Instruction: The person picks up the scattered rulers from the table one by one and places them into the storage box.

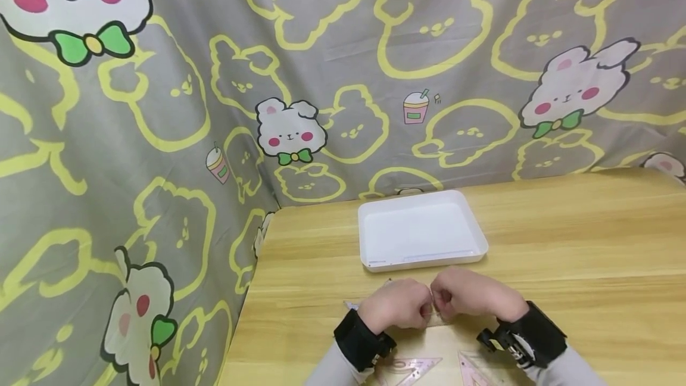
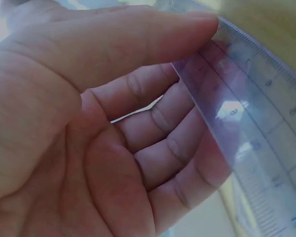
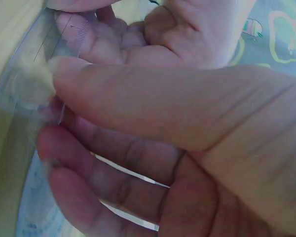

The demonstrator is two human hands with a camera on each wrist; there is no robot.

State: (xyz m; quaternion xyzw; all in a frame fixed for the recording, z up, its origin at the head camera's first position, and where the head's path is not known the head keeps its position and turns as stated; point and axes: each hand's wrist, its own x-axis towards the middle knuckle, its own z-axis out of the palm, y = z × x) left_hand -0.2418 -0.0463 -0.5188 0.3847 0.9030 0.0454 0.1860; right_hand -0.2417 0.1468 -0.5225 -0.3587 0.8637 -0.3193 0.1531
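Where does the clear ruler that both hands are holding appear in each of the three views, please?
Head: clear ruler mostly hidden, low centre, between the left hand and right hand.
Left wrist: right side, running diagonally under the thumb.
Right wrist: upper left, pinched under the thumb.
Shared landmark: the wooden table.

A white tray (image 1: 423, 232) is seen on a light yellow wood-grain table (image 1: 589, 243). Behind the tray, a grey cloth (image 1: 161, 106) is printed with yellow bunny outlines, white bunnies with pink cheeks and green bow ties, and small pink-and-green drink cups. Nearer than the tray, a clear ruler (image 2: 246, 128) with dark printed marks is noted. Black wrist straps (image 1: 360, 341) over grey sleeves (image 1: 334, 371) are recorded. Two clear pink-tinted set squares (image 1: 412, 368) lie nearest.
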